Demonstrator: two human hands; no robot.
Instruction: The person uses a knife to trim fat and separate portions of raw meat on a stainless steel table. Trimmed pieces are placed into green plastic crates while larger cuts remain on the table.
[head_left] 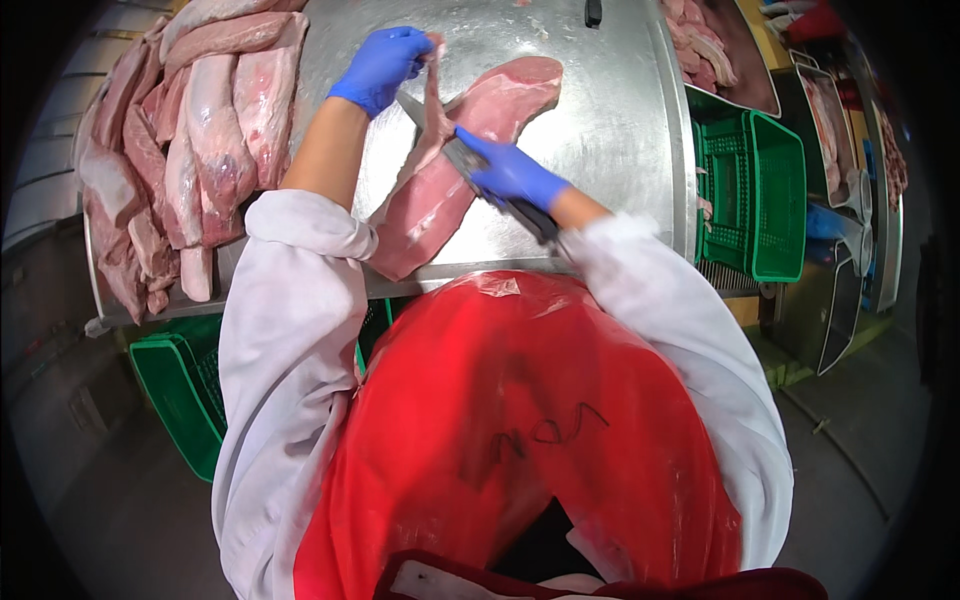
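A long pale-pink pork loin (pixel 430 222) lies diagonally on the steel table in front of me. My left hand (pixel 383 72), in a blue glove, pinches the upper end of a thin strip of meat (pixel 434 100). The strip is raised from the loin and still joined to it lower down. In my right hand (pixel 515 177), also blue-gloved, is a knife (pixel 462 155), its dark handle pointing back toward my wrist. The blade passes behind the strip, and its end shows to the left of it. Where the edge meets the meat is hidden.
Several large pieces of meat (pixel 215 130) are heaped on the table's left side. A green crate (pixel 775 195) stands off the right edge, near a tray of meat pieces (pixel 700 45). Another green crate (pixel 175 385) sits below left. A small black object (pixel 593 12) lies at the far side.
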